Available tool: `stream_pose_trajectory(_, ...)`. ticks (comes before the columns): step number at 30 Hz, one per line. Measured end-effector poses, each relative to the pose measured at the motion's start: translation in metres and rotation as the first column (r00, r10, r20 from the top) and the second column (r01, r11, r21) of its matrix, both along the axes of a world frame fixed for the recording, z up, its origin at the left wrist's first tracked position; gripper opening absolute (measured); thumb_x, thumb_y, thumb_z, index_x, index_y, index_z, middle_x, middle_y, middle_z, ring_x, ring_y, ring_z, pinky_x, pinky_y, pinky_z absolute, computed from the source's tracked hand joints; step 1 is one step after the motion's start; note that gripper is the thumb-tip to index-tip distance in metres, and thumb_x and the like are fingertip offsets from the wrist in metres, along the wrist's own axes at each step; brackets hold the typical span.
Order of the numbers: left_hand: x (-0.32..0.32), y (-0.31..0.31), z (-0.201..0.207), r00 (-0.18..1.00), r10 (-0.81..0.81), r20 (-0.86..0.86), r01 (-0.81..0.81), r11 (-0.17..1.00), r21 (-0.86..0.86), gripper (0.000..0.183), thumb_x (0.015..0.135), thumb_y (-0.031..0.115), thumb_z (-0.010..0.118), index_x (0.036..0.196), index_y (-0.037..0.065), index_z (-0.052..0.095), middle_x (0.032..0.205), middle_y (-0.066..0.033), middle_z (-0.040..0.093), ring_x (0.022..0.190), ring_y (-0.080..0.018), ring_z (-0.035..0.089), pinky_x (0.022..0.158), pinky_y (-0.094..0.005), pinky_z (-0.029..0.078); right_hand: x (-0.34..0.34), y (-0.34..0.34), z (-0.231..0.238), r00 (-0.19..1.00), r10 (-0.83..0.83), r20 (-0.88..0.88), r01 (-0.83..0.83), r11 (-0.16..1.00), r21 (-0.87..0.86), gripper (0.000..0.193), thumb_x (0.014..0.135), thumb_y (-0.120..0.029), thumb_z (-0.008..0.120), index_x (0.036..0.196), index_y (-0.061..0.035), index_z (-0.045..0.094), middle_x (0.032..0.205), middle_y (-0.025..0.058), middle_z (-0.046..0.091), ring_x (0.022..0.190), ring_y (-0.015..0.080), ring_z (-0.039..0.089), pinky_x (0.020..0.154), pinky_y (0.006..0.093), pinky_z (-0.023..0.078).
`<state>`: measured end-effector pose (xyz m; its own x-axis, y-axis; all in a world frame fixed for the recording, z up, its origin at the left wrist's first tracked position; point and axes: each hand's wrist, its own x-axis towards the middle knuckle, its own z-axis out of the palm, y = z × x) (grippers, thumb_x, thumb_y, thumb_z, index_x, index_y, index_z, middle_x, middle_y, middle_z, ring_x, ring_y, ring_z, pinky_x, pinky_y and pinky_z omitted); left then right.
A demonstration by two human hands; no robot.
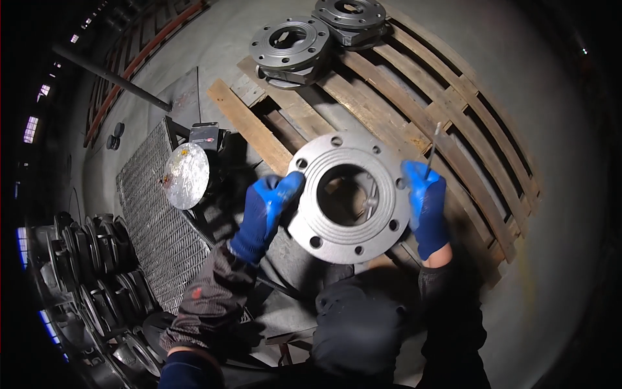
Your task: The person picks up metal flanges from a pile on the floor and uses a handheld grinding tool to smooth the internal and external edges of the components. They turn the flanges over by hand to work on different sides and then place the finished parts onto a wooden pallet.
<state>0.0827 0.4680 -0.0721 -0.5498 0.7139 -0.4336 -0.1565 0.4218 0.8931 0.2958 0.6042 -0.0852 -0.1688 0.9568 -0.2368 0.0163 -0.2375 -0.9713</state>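
A grey flanged metal casting, like a valve body (pixel 309 214), faces me with its ringed round flange, bolt holes and wide central bore. My left hand (pixel 275 194), in a blue-coated glove, grips the flange's left rim with the thumb on its face. On the opposite rim my right hand (pixel 424 201), gloved alike, is closed against the edge. A thin rod-like tool (pixel 434 146) sticks up from the right hand's fingers; its exact kind cannot be made out. Whatever supports the casting underneath is hidden.
Beyond it lies a wooden pallet (pixel 369 97) bearing two similar flanged castings (pixel 260 48), (pixel 334 18) at its far end. At left are a metal grating (pixel 139 214) and a shiny round disc (pixel 188 185). Several dark castings (pixel 97 246) stand stacked at lower left.
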Motion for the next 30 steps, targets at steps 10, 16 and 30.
stream_pose_trajectory(10,-0.036,0.234,-0.011,0.887,-0.138,-0.441,0.326,0.864,0.384,0.037,0.073,0.032,0.066,0.066,-0.002,0.054,0.056,-0.0057,0.051,0.055,-0.0100,0.047,0.051,-0.0277,0.042,-0.006,0.200,-0.005,0.950,-0.295,-0.104,0.313,0.883,0.350,0.025,0.084,-0.020,0.063,0.100,-0.0001,0.064,0.084,0.0017,0.064,0.069,0.0102,0.054,0.061,0.0246,0.042)
stream_pose_trajectory(16,-0.039,0.301,-0.049,0.759,-0.191,-0.622,0.501,0.783,0.370,0.030,0.076,0.022,0.060,0.096,0.000,0.064,0.084,-0.0188,0.066,0.076,-0.0250,0.065,0.069,-0.0317,0.050,-0.018,0.250,-0.077,0.912,-0.269,-0.310,0.366,0.875,0.316,0.022,0.083,-0.012,0.059,0.099,0.0015,0.064,0.085,0.0025,0.064,0.071,0.0116,0.055,0.064,0.0255,0.044)
stream_pose_trajectory(30,0.018,0.200,-0.040,0.333,-0.060,-0.941,0.593,0.789,0.159,0.036,0.076,0.025,0.064,0.103,0.003,0.057,0.102,-0.0169,0.057,0.087,-0.0334,0.057,0.073,-0.0387,0.047,-0.033,0.230,-0.070,0.937,-0.262,0.232,0.230,0.961,0.155,0.044,0.089,-0.041,0.048,0.095,0.0011,0.058,0.077,0.0093,0.061,0.057,0.0197,0.061,0.049,0.0298,0.048)
